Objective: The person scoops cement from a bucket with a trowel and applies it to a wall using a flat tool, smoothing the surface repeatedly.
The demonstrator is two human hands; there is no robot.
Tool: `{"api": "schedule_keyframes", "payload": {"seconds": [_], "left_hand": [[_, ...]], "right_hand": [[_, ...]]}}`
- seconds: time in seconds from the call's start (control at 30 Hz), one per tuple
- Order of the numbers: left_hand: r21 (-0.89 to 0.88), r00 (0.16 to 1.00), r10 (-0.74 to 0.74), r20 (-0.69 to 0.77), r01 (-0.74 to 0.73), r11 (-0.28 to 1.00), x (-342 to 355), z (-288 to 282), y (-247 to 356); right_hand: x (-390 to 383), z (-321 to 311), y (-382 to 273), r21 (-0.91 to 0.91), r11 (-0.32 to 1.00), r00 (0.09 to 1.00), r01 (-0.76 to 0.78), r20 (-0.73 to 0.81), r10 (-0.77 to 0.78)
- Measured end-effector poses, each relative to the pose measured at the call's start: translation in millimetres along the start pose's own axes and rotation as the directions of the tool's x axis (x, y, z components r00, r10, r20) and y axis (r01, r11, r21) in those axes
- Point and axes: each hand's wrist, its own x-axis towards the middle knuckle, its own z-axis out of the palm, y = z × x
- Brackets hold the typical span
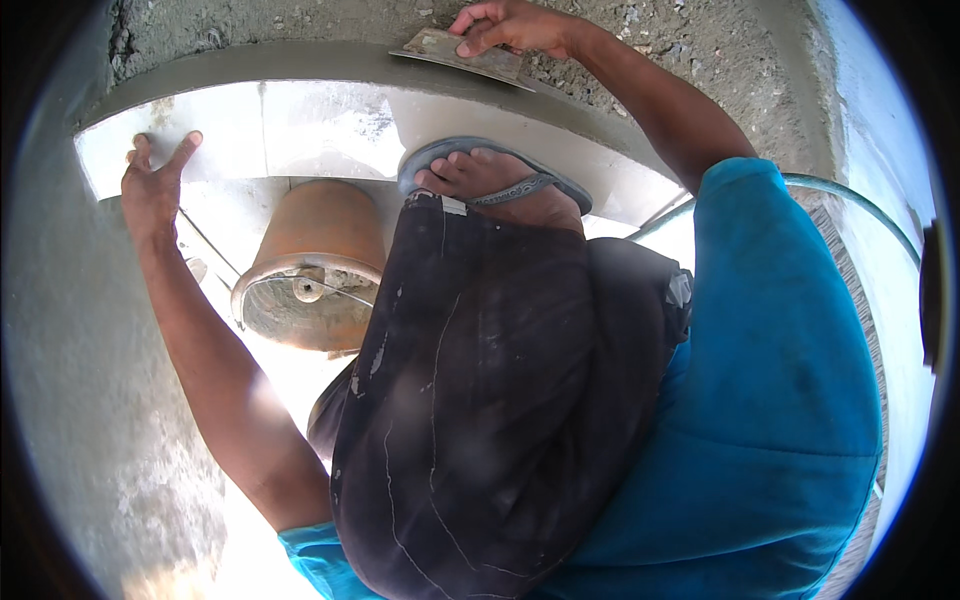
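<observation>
My right hand [518,27] is closed on a plastering float [466,58], a thin, roughly rectangular plate smeared with grey mortar. The float lies against the smooth strip of wet mortar [330,62] running along a white tiled ledge [225,130]. Whether it has a handle is hidden by my fingers. Over at the ledge's left end, my left hand [155,185] is open. Its thumb and fingers are spread and touch the white face.
My foot in a grey flip-flop [520,190] is on the ledge. Below the ledge is an orange-brown bucket [325,225] with grey residue. Rough concrete [640,50] lies beyond the mortar strip. A green hose [850,197] curves at the right, beside a pale wall [880,130].
</observation>
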Motion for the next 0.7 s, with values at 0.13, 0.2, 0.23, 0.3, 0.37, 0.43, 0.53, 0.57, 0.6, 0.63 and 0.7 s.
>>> {"api": "schedule_keyframes", "payload": {"seconds": [0.13,0.2,0.23,0.3,0.37,0.43,0.53,0.57,0.6,0.63,0.7], "left_hand": [[0.003,1.000,0.001,-0.014,-0.001,1.000,0,-1,2],[0.008,1.000,0.001,-0.013,-0.001,1.000,0,-2,3],[0.005,1.000,-0.001,-0.011,0.001,1.000,-1,-2,3],[-0.012,1.000,-0.005,-0.006,0.004,1.000,-2,-2,4],[-0.039,1.000,-0.003,-0.012,0.003,0.999,-3,-2,4],[-0.033,1.000,0.008,-0.017,-0.008,0.999,-3,-2,4],[0.003,1.000,0.016,-0.018,-0.016,1.000,-1,-2,4],[0.021,1.000,0.017,-0.014,-0.017,1.000,-1,-2,4],[0.028,1.000,0.018,-0.010,-0.018,0.999,-1,-3,4],[0.034,1.000,0.020,-0.009,-0.020,0.999,-1,-3,3],[0.048,1.000,0.025,-0.008,-0.024,0.999,-2,-4,3]], "right_hand": [[-32,25,-26,-0.021,1.000,0.999,0.016,0.041,-0.015],[-51,35,-45,0.014,0.999,0.998,-0.036,0.051,0.035],[-51,37,-53,0.064,0.998,0.997,-0.006,0.073,0.001],[-43,36,-61,0.169,0.984,0.991,0.048,0.113,-0.067],[-16,29,-59,0.102,0.988,0.993,0.114,0.007,-0.116],[10,17,-48,0.085,0.992,0.995,0.094,-0.044,-0.091],[37,7,-32,-0.074,0.997,0.992,0.033,-0.121,-0.042],[41,7,-29,-0.105,0.994,0.993,0.041,-0.104,-0.052],[40,10,-28,-0.136,0.989,0.994,0.051,-0.088,-0.063],[37,15,-29,-0.169,0.984,0.995,0.062,-0.072,-0.075],[24,28,-38,-0.070,0.997,0.999,0.042,0.003,-0.042]]}}
